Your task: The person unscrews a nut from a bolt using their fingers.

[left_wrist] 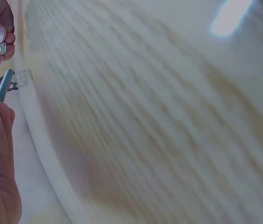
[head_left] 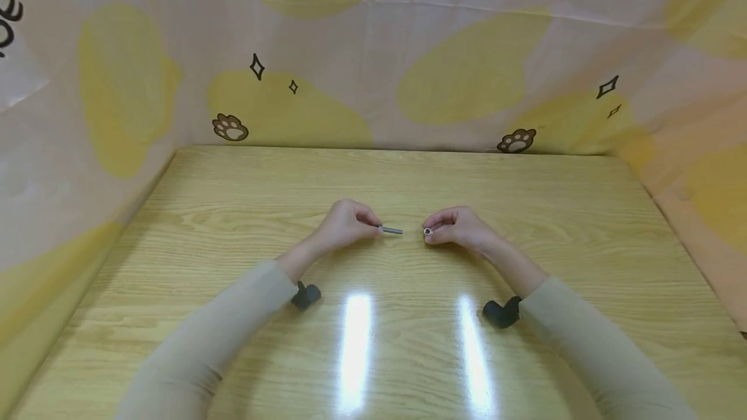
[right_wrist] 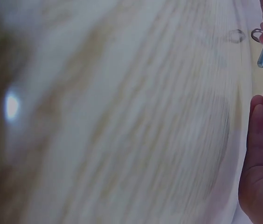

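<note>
Above the middle of the table, my left hand (head_left: 348, 222) pinches a bolt (head_left: 392, 231) between thumb and fingers. Its grey metal shank points right; threads show in the left wrist view, on the bolt (left_wrist: 5, 85), while its held end is hidden by the fingers. Opposite, my right hand (head_left: 458, 227) pinches a small silver nut (head_left: 428, 232), its hole turned toward the bolt. A short gap separates the two. The left wrist view shows the nut (left_wrist: 1, 48) at the fingertips; in the right wrist view the fingers cover it.
The wood-grain table (head_left: 280, 186) reflects two bright light strips near its front. A patterned cloth (head_left: 373, 70) with yellow patches and paw prints rises at the back and sides. Black wrist-worn devices (head_left: 503, 313) sit below both sleeves.
</note>
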A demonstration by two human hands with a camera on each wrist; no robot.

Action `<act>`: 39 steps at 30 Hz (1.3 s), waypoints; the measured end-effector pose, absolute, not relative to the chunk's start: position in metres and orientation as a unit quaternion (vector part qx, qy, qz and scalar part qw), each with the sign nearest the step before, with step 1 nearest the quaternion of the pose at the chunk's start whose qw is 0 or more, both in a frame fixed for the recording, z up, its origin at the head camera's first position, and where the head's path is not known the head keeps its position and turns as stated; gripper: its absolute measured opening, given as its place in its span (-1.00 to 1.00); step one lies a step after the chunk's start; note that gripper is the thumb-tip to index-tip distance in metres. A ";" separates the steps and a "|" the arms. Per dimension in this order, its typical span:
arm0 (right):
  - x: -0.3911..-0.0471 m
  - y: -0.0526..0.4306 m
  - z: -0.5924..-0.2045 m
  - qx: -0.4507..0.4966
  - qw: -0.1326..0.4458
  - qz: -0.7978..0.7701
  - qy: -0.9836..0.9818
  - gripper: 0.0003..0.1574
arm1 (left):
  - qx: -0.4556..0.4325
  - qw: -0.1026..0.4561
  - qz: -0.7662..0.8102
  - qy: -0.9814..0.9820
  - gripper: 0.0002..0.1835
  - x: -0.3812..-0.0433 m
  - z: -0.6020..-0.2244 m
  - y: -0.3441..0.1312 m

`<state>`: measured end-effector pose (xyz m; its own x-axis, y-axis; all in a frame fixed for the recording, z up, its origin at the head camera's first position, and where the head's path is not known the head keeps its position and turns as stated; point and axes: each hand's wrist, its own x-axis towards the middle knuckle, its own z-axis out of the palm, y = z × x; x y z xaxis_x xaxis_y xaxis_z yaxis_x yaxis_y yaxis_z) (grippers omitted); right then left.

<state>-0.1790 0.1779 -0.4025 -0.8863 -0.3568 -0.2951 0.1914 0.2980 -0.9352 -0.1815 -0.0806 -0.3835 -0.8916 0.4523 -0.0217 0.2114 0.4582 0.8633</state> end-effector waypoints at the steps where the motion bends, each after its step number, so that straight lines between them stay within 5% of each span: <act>1: -0.180 0.177 -0.403 -0.052 0.232 -0.584 0.776 -0.58 | 0.196 0.126 0.481 0.845 -0.94 -0.182 -0.384 -0.080; 25: -0.179 0.163 -0.401 -0.050 0.218 -0.515 0.827 -0.68 | 0.218 0.152 0.427 0.864 -0.90 -0.184 -0.393 -0.080; 39: -0.179 0.154 -0.395 -0.088 0.199 -0.451 0.866 -0.76 | 0.252 0.119 0.373 0.885 -0.92 -0.184 -0.392 -0.077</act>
<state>-0.1788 0.1537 -0.3951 -0.9049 -0.3325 -0.2659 0.0272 0.5781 -0.8155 -0.1838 -0.0771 -0.3922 -0.8447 0.5348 -0.0222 0.3578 0.5950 0.7197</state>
